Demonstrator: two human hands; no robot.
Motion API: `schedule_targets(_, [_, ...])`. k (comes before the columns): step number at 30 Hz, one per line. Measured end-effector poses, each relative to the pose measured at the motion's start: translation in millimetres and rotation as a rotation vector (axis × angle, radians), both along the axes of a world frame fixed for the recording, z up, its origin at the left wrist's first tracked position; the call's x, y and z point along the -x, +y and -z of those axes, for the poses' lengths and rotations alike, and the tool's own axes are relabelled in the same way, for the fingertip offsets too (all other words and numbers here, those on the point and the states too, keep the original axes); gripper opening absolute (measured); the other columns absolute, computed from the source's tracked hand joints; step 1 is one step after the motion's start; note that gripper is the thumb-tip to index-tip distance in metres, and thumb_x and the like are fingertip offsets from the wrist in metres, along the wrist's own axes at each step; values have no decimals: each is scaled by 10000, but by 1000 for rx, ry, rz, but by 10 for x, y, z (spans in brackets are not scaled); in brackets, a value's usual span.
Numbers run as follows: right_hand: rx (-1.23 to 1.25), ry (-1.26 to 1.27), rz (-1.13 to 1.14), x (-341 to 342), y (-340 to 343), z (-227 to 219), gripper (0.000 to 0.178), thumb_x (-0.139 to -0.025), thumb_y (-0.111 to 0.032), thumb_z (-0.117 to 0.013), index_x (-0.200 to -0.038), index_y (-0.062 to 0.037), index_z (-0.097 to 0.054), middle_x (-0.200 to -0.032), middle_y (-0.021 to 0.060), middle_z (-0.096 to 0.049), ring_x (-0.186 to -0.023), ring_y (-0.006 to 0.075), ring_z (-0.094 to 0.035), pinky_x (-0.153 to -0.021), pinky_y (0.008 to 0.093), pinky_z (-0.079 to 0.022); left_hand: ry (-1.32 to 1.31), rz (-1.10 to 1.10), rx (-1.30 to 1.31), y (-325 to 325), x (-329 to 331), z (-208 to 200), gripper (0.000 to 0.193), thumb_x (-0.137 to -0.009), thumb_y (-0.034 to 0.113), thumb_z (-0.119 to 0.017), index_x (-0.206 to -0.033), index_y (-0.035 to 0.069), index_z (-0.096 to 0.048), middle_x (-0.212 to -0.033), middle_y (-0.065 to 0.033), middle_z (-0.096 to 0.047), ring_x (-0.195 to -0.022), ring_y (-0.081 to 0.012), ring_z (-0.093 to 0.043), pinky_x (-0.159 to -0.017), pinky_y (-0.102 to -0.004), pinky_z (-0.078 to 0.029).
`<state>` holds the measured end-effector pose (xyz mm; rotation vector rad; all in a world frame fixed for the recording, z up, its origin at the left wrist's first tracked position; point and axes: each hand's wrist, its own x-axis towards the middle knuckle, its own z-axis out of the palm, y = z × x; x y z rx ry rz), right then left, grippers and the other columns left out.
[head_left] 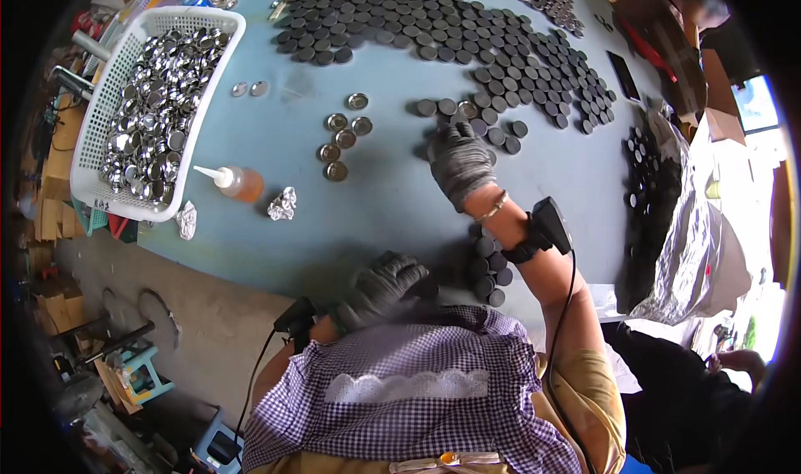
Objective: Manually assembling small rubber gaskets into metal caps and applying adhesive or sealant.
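Close to the person's checked apron, the gloved left hand (380, 286) is curled at the edge of the blue table (334, 224), and what its grip pinches cannot be told. Just beside it lies a small pile of dark round discs (486, 265). Farther out, the gloved right hand (459, 163) presses its spread fingers on more dark discs (484, 128), with a few shiny metal caps (342, 140) to the left and a white basket (179, 165) of shiny caps beyond.
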<state>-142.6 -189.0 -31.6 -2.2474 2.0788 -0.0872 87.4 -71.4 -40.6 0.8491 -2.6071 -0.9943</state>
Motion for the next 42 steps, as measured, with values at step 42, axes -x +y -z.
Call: schedule_targets(42, [-70, -1049, -244, -869, 102, 72, 346, -799, -82, -730, -1107, -7, -591, -995, 146, -639, -869, 289, -661, -762, 340, -526, 596, -867, 161, -433, -261, 5, 578, -727, 11, -763, -1260, -6, -539, -1220, -176, -597, -1132, -318, -584, -975, -409, -468])
